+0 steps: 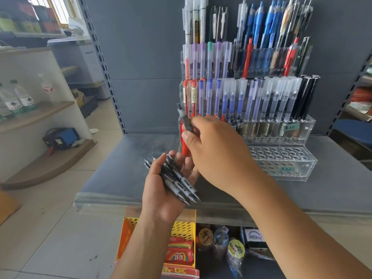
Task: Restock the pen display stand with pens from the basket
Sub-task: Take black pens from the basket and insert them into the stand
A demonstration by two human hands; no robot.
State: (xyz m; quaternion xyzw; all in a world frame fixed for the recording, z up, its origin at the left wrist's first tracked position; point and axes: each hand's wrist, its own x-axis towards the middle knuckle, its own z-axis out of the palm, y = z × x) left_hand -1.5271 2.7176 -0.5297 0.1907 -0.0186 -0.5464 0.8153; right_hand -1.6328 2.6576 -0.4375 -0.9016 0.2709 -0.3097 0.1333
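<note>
Now the left hand lies palm-up and holds a bundle of black-and-white pens above the grey shelf. The right hand pinches a single dark pen — tilted — at the left end of the clear display stand. The yellow basket sits below the shelf.

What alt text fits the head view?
A person's right hand pinches one dark grey plastic pen at the left edge of a clear acrylic tiered pen stand, while the left hand holds a bundle of black-and-white click pens. Its lowest tier's visible holes are empty.
</note>
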